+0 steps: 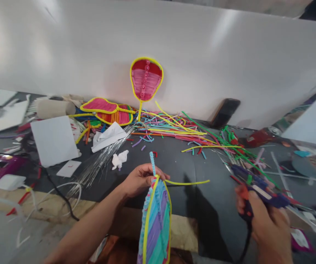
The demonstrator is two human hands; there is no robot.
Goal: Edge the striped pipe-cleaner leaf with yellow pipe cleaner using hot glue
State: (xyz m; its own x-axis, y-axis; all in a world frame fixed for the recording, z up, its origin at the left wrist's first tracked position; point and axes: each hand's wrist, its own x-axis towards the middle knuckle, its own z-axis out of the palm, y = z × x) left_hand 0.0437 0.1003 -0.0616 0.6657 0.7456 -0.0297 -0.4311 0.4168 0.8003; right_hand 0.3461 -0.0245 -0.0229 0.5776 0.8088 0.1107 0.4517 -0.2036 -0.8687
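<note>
striped leaf shape (158,227), filled and edged, with a yellow strand (188,182) loose
nearer than the upright pink panel (146,82), its stem end is pinched in the left hand (141,179), forearm slanting in, wrist bent; stripes look done, yellow edging follows both sides, and the free strand seems left unfinished; the right hand (268,216) wraps a glue gun (276,196), right of the panel, well apart from the leaf shape.
</note>
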